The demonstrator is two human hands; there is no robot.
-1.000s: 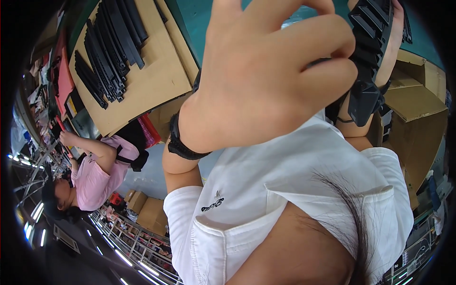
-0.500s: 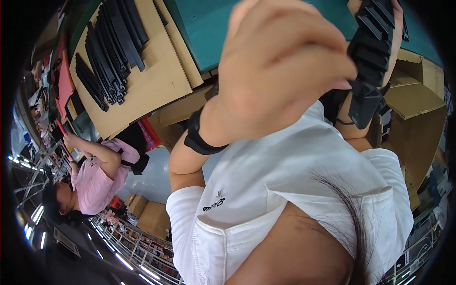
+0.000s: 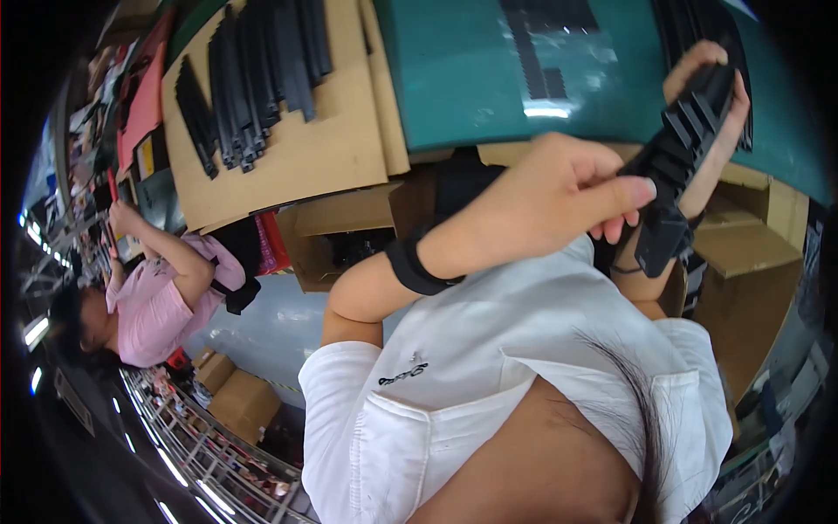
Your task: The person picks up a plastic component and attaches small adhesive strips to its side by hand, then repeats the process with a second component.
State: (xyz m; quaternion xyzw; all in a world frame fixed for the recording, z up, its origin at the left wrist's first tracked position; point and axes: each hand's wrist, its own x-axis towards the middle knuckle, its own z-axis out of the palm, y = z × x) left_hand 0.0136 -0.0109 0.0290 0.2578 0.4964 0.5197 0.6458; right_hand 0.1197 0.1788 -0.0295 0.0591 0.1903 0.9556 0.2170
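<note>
My right hand (image 3: 736,106) is raised at the upper right, its fingers curled round a black ribbed plastic part (image 3: 691,122) with stepped fins. A black boxy piece (image 3: 661,238) sits by that wrist, below the ribbed part. My left hand (image 3: 580,188), with a black band (image 3: 419,266) on its wrist, reaches across my chest to the lower end of the ribbed part. Its fingers are curled and its thumb lies close against the part's edge. What is between those fingers, if anything, is hidden.
Black strips (image 3: 262,74) lie in rows on a cardboard sheet (image 3: 340,148) at the left. More dark strips (image 3: 694,31) lie on the green table (image 3: 454,96). Open cartons (image 3: 742,244) stand below the table's edge. A person in pink (image 3: 166,306) works at the far left.
My left hand has come down and away from the camera, beside the ribbed part. My right hand and the part sit slightly lower. The view has shifted, showing more of the green table.
</note>
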